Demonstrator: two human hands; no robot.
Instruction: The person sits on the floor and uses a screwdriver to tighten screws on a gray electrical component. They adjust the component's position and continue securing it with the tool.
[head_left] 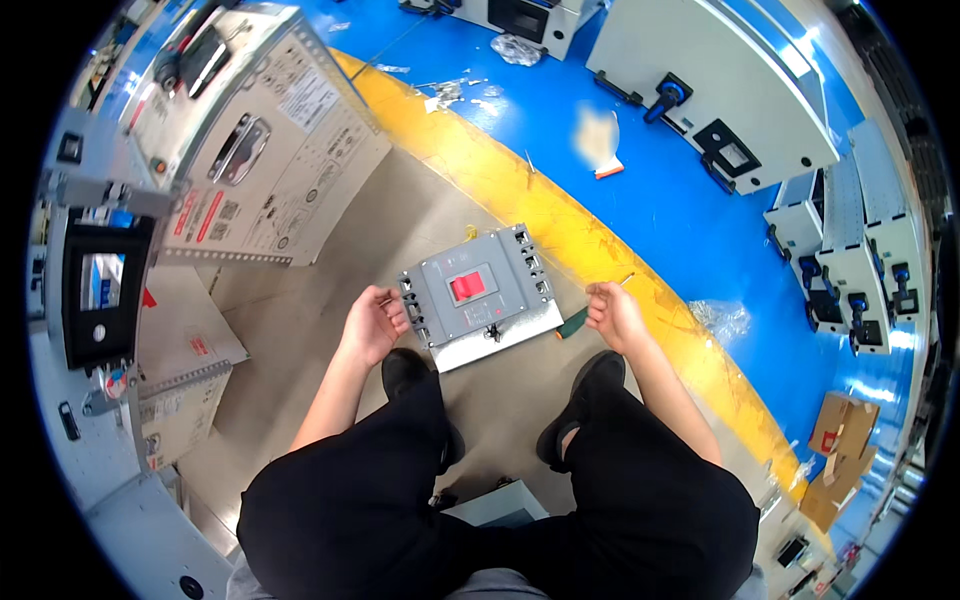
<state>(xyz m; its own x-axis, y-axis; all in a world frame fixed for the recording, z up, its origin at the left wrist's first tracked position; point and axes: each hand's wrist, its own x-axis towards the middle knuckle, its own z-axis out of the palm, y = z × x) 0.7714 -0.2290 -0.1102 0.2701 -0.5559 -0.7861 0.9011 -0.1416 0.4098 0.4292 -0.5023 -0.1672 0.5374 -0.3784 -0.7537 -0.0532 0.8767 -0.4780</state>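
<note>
A grey moulded-case circuit breaker [432, 290] with a red toggle sits on a bare metal plate [500, 344] on the floor between my feet. My left hand [376, 326] is beside its left end, fingers loosely curled and thumb apart, with nothing seen in it; whether the fingertips touch the breaker, I cannot tell. To the right of the plate, my right hand [614, 316] hovers half-curled, no object visible in its grasp. A screwdriver with a green handle [572, 324] lies by its fingers, its shaft partly hidden behind them.
A large pale cabinet [290, 150] stands at the upper left, a grey panel with a screen [104, 280] at far left. A yellow line [480, 160] borders the blue floor. White cabinets [710, 90] lie beyond; plastic wrap [720, 318] and cardboard boxes [840, 450] are at right.
</note>
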